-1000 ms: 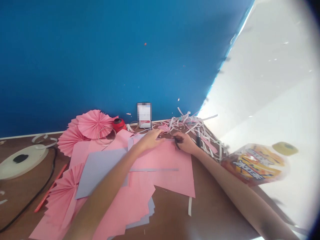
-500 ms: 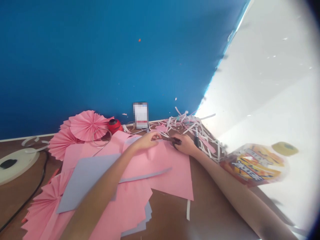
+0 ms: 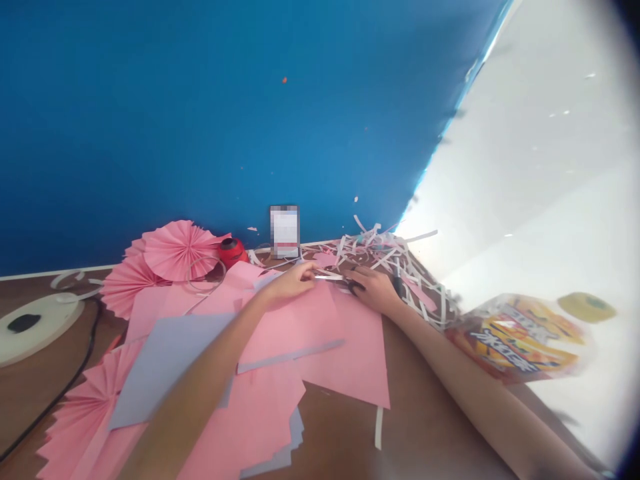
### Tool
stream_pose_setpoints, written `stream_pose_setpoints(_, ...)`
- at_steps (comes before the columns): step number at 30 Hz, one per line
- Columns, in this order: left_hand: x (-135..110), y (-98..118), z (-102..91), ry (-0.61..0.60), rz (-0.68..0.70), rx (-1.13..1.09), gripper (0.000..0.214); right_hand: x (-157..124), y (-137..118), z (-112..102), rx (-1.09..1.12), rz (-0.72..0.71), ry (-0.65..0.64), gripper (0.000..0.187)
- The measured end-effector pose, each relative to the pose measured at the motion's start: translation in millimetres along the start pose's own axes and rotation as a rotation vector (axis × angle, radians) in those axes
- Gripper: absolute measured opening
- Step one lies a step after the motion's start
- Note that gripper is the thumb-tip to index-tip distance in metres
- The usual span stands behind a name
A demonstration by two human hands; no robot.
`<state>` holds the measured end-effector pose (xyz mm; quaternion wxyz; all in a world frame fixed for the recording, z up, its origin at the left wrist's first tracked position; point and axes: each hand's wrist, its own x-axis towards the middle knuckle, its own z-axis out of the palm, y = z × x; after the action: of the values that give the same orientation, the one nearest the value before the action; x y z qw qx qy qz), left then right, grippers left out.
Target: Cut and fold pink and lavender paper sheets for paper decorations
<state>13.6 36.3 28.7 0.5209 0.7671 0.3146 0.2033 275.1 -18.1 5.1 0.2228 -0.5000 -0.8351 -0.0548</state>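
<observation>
Pink sheet (image 3: 290, 327) shifted on brown tabletop (image 3: 420, 413)

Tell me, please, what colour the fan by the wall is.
The fan is pink, head view.

Along the far edge of the brown wooden surface (image 3: 425, 427), pleated pink paper fans (image 3: 177, 250) and a round red object (image 3: 233, 252) sit against a blue painted wall (image 3: 200, 120). A round white disc (image 3: 35, 330) and black cable (image 3: 75, 380) lie near the left edge, and a printed plastic bag (image 3: 520, 340) lies beyond the right edge.

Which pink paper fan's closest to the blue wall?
The full round fan, lying on top of a second fan by the wall; the third fan lies much farther away, at lower left.
</observation>
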Motion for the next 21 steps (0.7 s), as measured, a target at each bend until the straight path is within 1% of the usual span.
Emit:
stream_pose_setpoints(3, 0.4, 1.7, 2.7, 0.071, 0.025, 0.024, 0.035, 3.3, 1.9, -6.9, 0.055, 0.061, -0.028, 0.045)
stream_pose_setpoints(5, 0.6, 2.1, 3.0, 0.076, 0.023, 0.038, 0.034, 7.5, 1.8, -17.4, 0.063, 0.054, -0.055, 0.046)
stream_pose_setpoints(7, 1.0, 2.2, 2.0, 0.035, 0.016, 0.024, 0.035, 12.4, 0.2, -30.8, 0.036, 0.019, -0.102, 0.049)
stream_pose_setpoints(9, 1.1, 3.2, 0.1, -0.032, 0.006, -0.032, 0.039, 16.8, -2.1, -43.3, 0.004, -0.014, -0.153, 0.052)
stream_pose_setpoints(11, 0.2, 6.1, -2.5, -0.097, -0.006, -0.097, 0.044, 19.8, -3.9, -51.6, -0.003, -0.035, -0.185, 0.052)
stream_pose_setpoints(15, -6.0, 16.7, -9.0, -0.181, -0.057, -0.158, 0.042, 20.9, -4.0, -54.1, -0.004, -0.067, -0.258, 0.049)
stream_pose_setpoints(18, -11.8, 22.2, -14.4, -0.171, -0.063, -0.193, 0.04, 20.2, -3.2, -51.1, -0.025, -0.088, -0.301, 0.046)
stream_pose_setpoints(21, -15.6, 21.8, -19.0, -0.152, -0.076, -0.209, 0.041, 20.3, -4.9, -49.7, -0.053, -0.113, -0.333, 0.044)
